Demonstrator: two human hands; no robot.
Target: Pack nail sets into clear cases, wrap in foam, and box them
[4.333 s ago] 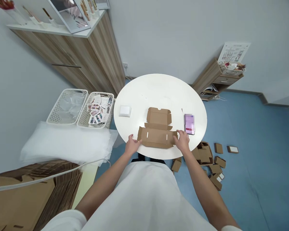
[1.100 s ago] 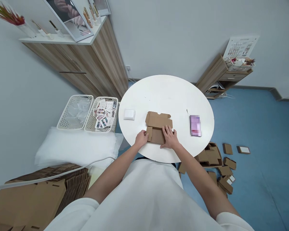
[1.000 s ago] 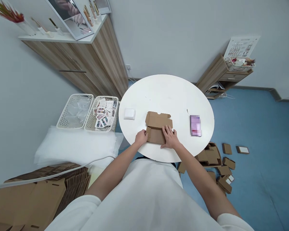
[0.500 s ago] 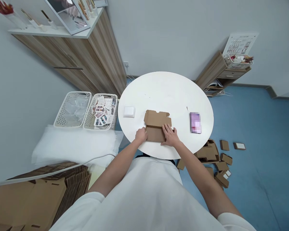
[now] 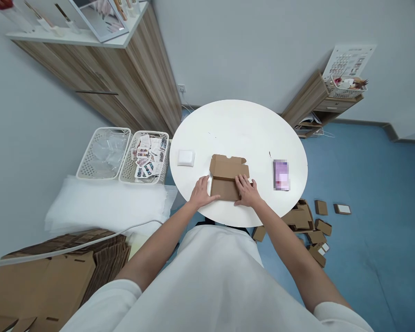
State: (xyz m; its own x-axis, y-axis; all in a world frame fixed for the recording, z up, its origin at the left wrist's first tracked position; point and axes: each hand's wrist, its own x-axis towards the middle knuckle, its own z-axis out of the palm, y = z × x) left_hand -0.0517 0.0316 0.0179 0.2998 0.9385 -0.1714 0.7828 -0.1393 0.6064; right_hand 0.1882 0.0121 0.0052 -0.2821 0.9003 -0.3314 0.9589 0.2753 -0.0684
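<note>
A brown cardboard box blank (image 5: 226, 177), partly folded, lies near the front of the round white table (image 5: 238, 129). My left hand (image 5: 200, 193) rests at its left edge, fingers stretched against the side and the thumb by the front corner. My right hand (image 5: 247, 190) lies flat on the folded right part, fingers spread, pressing it down. The box's lid flap with a notch points away from me and lies flat.
A small white pad (image 5: 186, 157) sits left of the box, a phone (image 5: 281, 174) to the right. Two white baskets (image 5: 122, 154) stand on a white-covered surface at left. Flat cardboard blanks (image 5: 55, 272) are stacked lower left. Small folded boxes (image 5: 314, 226) lie on the blue floor.
The blank's wide side flaps have been folded inward since the earliest frame. In the last second my left hand slid off the left edge and opened flat; my right hand stays pressed on the box.
</note>
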